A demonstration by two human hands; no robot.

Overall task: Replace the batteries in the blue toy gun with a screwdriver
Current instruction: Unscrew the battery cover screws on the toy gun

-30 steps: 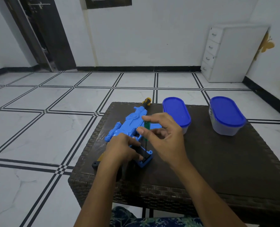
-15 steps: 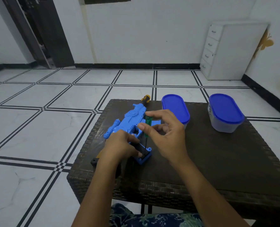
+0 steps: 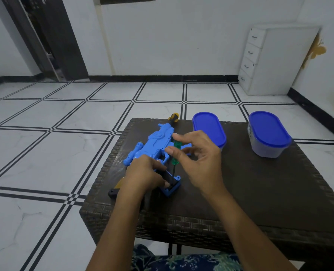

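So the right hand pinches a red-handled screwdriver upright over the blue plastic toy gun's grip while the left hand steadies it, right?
No: in the head view the slim screwdriver has a translucent green handle, not red. Everything else is right.

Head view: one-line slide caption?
Right hand pinches the green screwdriver, tip down on the blue toy gun; left hand grips the gun on a dark wicker table.

Right hand (image 3: 199,161) rolled screwdriver (image 3: 175,159) (more green shows).
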